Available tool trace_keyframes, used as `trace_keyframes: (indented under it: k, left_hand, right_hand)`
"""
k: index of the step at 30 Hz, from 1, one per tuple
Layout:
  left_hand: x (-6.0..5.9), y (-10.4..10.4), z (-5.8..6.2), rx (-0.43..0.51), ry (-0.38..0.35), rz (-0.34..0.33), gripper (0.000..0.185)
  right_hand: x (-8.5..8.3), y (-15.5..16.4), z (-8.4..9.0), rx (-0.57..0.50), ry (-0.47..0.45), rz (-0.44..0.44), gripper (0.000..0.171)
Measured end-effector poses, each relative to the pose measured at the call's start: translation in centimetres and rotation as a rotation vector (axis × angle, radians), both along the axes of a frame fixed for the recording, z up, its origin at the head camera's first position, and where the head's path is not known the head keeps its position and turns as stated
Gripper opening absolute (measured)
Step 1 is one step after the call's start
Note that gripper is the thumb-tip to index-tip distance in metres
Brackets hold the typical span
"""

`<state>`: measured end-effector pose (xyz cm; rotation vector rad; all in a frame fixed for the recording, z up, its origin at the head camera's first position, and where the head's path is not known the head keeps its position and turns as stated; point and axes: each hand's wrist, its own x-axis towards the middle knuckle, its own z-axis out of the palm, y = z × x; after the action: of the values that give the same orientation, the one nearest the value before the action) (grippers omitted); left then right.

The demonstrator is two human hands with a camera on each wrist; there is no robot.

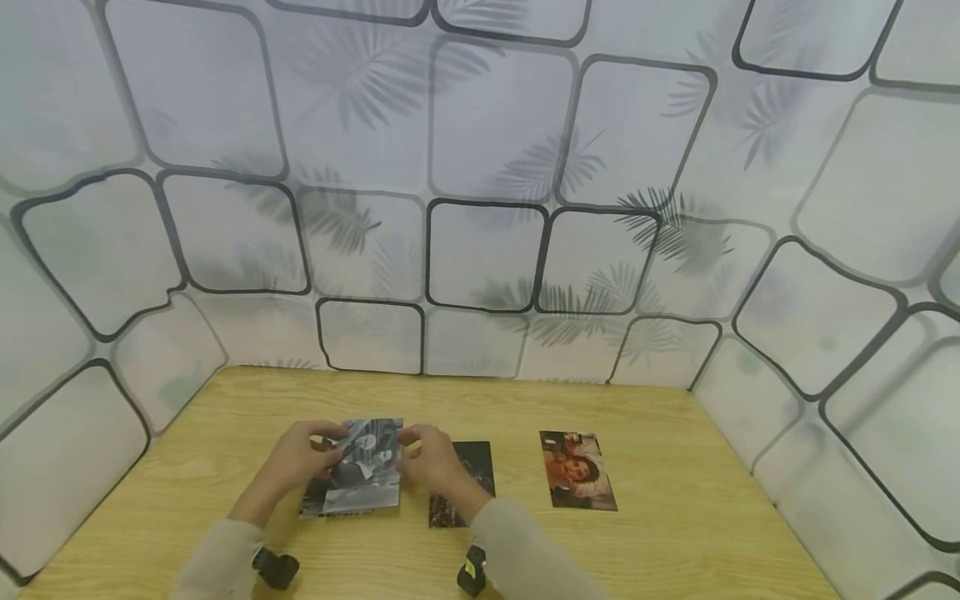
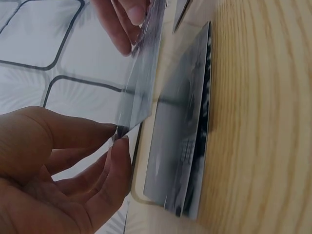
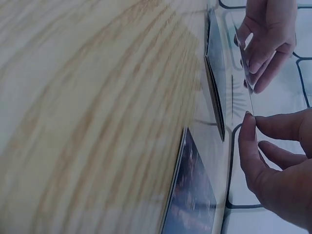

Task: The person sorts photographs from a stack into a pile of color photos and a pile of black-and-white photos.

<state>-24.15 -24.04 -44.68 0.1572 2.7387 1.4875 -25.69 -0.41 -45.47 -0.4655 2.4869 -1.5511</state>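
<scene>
Up off the wooden table, a black-and-white photo is held between both hands: the left hand pinches its left edge between thumb and fingertips, and the right hand pinches its right edge the same way. Directly beneath lies a small stack of photos, mostly covered in the head view. Just right of it a dark photo lies flat, its lower part hidden by the right wrist. Further right, apart from the others, lies a colour photo. Patterned walls close in the table on three sides. Both wrist views are blurred, so the prints' subjects are hard to make out.
</scene>
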Motion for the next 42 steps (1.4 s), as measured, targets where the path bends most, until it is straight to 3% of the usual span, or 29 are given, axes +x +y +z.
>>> trace_keyframes:
  k: [14, 21, 35, 42]
  left_hand:
    - [-0.4, -2.2, -0.5, -0.104, 0.022, 0.03, 0.034]
    - [-0.7, -2.3, -0.8, -0.124, 0.019, 0.043, 0.035]
    - [-0.3, -1.8, -0.4, -0.21, 0.027, 0.061, 0.037]
    - [0.0, -1.4, 0.1, -0.233, 0.041, 0.075, 0.036]
  right_hand:
    - [0.2, -3.4, -0.7, -0.004, -0.028, -0.003, 0.045]
    - [0.0, -4.2, -1.2, 0.067, 0.031, -0.019, 0.046]
    - [-0.1, -4.3, -1.2, 0.274, 0.164, -0.063, 0.044]
    - [-0.1, -2.1, -0.4, 0.239, 0.166, -0.038, 0.037]
